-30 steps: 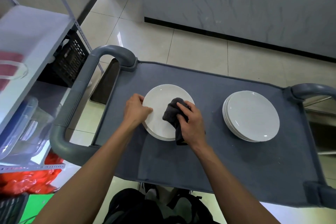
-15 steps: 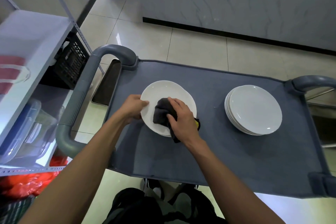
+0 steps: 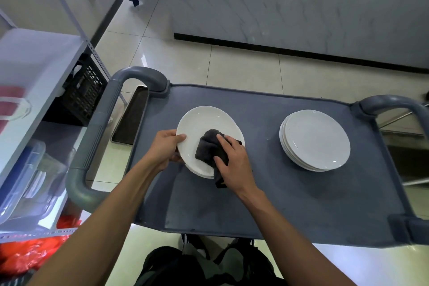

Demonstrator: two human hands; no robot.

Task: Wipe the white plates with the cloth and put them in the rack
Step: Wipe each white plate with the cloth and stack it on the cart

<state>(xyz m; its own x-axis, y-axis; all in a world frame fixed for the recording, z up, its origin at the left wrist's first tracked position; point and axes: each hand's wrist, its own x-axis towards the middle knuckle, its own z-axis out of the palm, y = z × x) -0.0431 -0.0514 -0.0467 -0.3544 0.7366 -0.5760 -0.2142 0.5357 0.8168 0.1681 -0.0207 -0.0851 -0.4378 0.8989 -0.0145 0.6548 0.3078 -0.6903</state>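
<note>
The left hand grips the near-left rim of the top white plate, tilting it off the stack beneath. The right hand clutches the dark cloth against its face. A second stack sits well apart on the grey cart.
</note>
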